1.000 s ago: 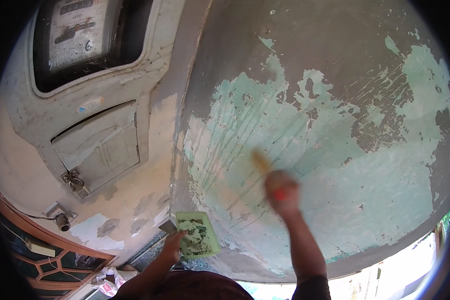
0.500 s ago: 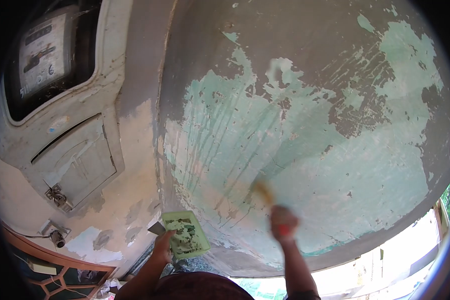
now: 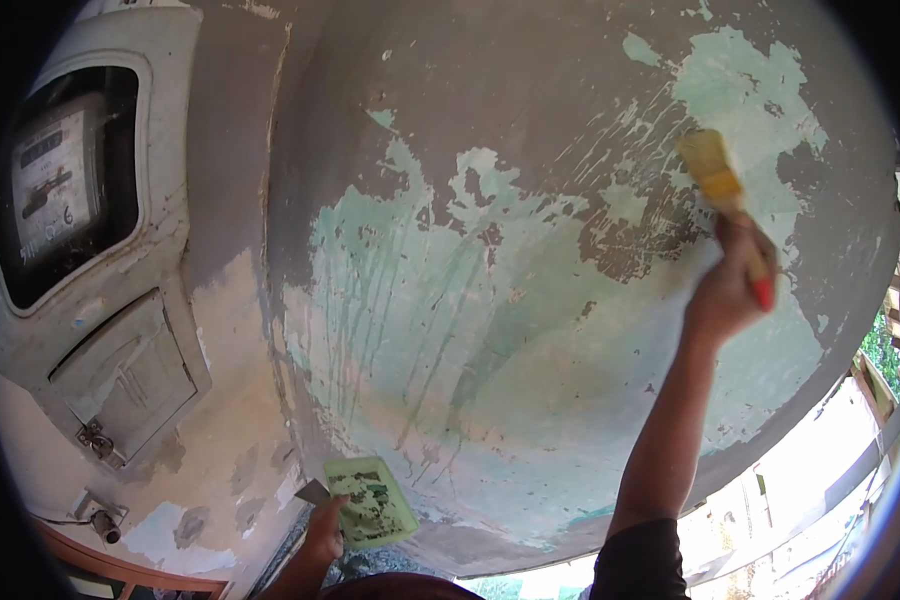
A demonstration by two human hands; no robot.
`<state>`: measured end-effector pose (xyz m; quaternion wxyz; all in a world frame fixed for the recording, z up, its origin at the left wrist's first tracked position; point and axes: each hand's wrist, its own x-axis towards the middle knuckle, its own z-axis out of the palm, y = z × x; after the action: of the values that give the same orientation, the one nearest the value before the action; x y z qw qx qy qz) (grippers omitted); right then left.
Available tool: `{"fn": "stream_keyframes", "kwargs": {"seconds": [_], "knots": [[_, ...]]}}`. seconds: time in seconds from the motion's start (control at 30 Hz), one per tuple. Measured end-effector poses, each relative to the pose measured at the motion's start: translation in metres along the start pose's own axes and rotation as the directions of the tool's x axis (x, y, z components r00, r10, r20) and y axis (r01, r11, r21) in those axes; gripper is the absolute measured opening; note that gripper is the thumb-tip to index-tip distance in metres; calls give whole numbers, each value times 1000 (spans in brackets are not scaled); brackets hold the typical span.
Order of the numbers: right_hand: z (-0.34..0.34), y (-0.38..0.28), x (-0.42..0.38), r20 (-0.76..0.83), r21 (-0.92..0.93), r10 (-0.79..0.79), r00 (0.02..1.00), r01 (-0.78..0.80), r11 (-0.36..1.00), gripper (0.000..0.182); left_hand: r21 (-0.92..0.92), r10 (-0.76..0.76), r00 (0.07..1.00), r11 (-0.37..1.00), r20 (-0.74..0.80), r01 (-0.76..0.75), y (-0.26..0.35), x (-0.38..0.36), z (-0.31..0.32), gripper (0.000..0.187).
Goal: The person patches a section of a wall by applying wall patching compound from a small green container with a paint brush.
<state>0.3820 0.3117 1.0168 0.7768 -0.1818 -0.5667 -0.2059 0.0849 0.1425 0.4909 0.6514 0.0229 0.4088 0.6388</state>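
Note:
High on the right, my right hand (image 3: 735, 285) is closed round the red-tipped handle of a wide brush (image 3: 712, 172). Its pale yellow bristles lie over the patchy wall (image 3: 530, 290), where green paint meets grey surface. Low in the view, my left hand (image 3: 325, 530) grips the left edge of a light green tray (image 3: 398, 500), which holds dark and pale flakes. A flat metal scraper blade (image 3: 313, 492) sticks out beside that hand, at the tray's left edge.
An electricity meter box (image 3: 165, 190) with a window and a padlocked door (image 3: 135, 365) stands out at the left. Below it is a small camera-like fitting (image 3: 106, 525). A reddish-brown frame (image 3: 120, 568) is at the bottom left. Bright outdoor surroundings show at the lower right.
My right hand has swung up and to the right with the brush, from the lower middle of the wall. The view has shifted, and my left hand and the tray sit slightly lower.

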Motion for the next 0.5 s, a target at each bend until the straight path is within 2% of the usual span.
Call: {"fn": "stream_keyframes", "kwargs": {"seconds": [0.03,0.07,0.1,0.13,0.17,0.23,0.27,0.3,0.33,0.37,0.4,0.43,0.47,0.5], "knots": [[9,3,-13,153,-62,-100,983,110,992,12,-9,-18,1000,1000,8,18,-11,14,-11,34],[21,9,-41,426,200,-138,894,56,978,10,-15,-20,1000,1000,23,21,-14,13,-12,34],[25,22,-80,642,88,-214,736,206,974,8,-20,-24,999,999,37,25,-14,8,-10,35],[33,9,-105,884,48,-299,359,567,822,8,-30,-23,998,999,54,25,-16,8,-7,35],[37,6,-97,868,131,-365,336,553,823,9,-12,-21,999,1000,29,22,-21,12,-11,37],[46,-3,-76,823,292,-485,296,513,807,11,85,80,983,992,167,-95,-20,0,-15,38],[51,22,-38,856,49,-313,411,538,841,10,122,133,961,978,242,-167,-17,-7,-16,38],[54,17,16,696,-54,-282,660,441,896,12,122,158,950,973,270,-197,-15,-14,-20,38],[56,12,70,474,-87,-227,851,302,949,16,277,318,871,858,375,-432,-16,-18,-25,39],[57,21,120,190,-105,-149,970,171,980,13,389,432,753,665,496,-637,-20,-23,-31,40],[56,11,155,-14,-83,-148,989,146,986,13,450,490,608,410,625,-793,-17,-24,-34,41],[57,8,163,19,-106,-160,987,161,981,13,523,503,454,5,735,-852,-4,-21,-37,47],[59,5,167,51,-129,-172,984,177,976,12,509,491,374,-173,786,-843,0,-20,-36,47],[62,2,168,82,-153,-179,980,190,970,12,516,483,400,-131,779,-847,2,-17,-34,47]]}}
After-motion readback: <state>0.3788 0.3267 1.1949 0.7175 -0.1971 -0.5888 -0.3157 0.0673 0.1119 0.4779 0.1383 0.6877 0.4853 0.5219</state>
